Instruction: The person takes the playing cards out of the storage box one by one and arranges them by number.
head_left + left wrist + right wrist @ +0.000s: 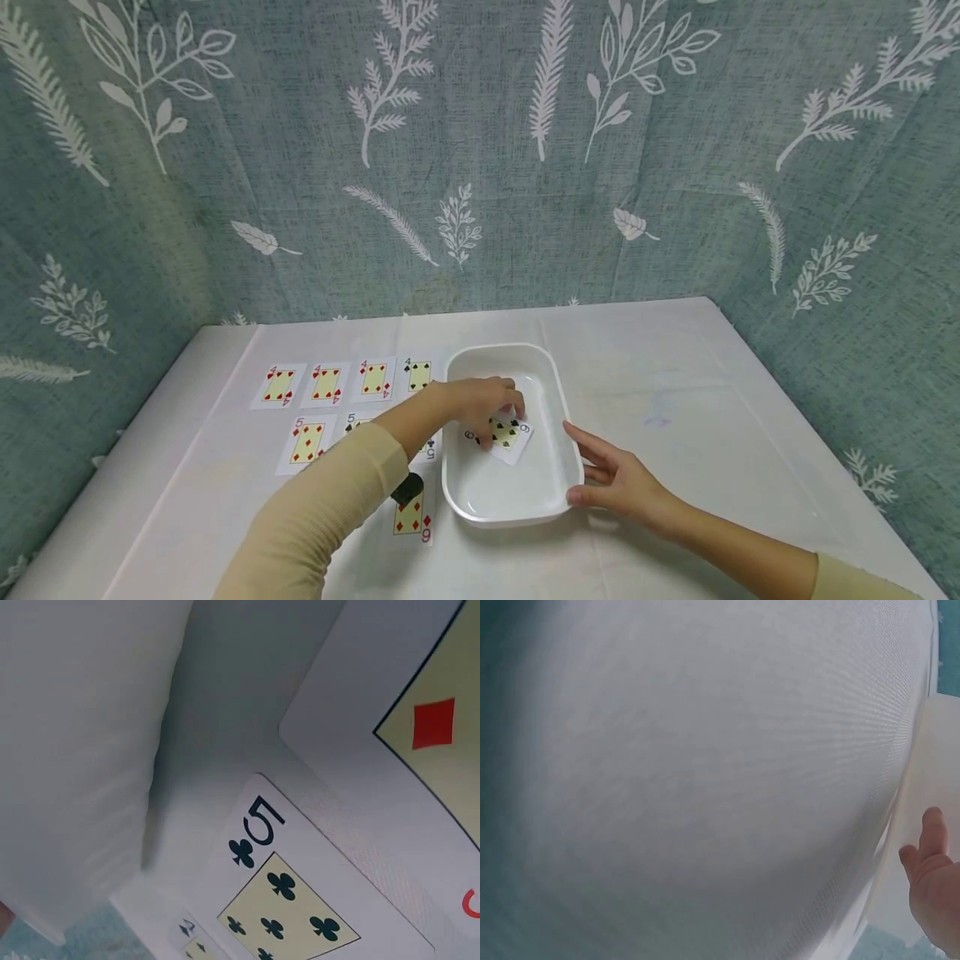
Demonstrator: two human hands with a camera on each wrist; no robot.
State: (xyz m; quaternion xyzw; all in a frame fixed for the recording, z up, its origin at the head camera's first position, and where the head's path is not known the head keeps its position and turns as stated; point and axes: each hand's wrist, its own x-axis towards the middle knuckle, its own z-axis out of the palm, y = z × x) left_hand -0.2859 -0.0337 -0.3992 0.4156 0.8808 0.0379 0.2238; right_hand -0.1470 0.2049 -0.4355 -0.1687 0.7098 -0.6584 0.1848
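My left hand reaches down into a white tray, its curled fingers and thumb holding a six of spades, which the hand partly covers. The card lies slanted across the tray's floor. My right hand touches the tray's right outer side, thumb near the front corner and fingers spread farther back along the wall. In the right wrist view, the right hand shows with extended fingers against the pale tray wall.
Left of the tray lie rows of face-up cards: fours at the back, including a four of diamonds, then fives, including a five of diamonds and a five of clubs. A six of diamonds lies nearest. Leaf-patterned cloth hangs behind the table.
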